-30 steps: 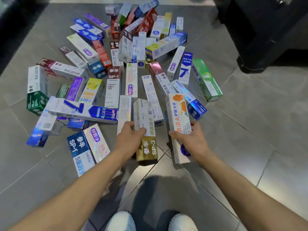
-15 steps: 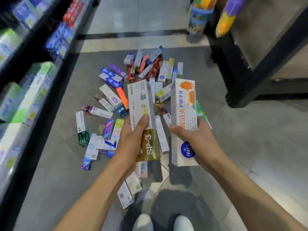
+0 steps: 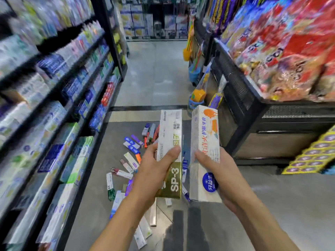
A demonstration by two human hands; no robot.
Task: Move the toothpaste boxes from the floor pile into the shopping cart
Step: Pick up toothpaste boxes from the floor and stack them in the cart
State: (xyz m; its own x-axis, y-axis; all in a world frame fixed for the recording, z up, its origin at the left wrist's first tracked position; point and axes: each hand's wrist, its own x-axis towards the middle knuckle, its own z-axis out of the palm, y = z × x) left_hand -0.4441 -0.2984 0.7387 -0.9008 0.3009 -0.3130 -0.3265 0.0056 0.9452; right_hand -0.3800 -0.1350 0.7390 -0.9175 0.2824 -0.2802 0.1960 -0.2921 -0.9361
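My left hand [image 3: 152,174] grips a white and gold toothpaste box marked SP-3 [image 3: 170,142], held upright in front of me. My right hand [image 3: 215,171] grips a white toothpaste box with orange print and a blue round label [image 3: 204,142], also upright, right beside the first. Below and behind them the floor pile of toothpaste boxes [image 3: 130,160] lies scattered on the grey tiles. No shopping cart is in view.
Dark shelves of boxed goods [image 3: 54,109] run along the left of the aisle. A black display bin of red snack bags [image 3: 272,113] stands on the right, with toys hanging at its end [image 3: 197,95]. Yellow and purple packs [image 3: 315,151] are stacked at far right. The aisle floor [image 3: 155,73] runs ahead.
Both hands took a box each from the pile and lifted them. The view rose from the floor to the aisle, and the pile now lies far below.
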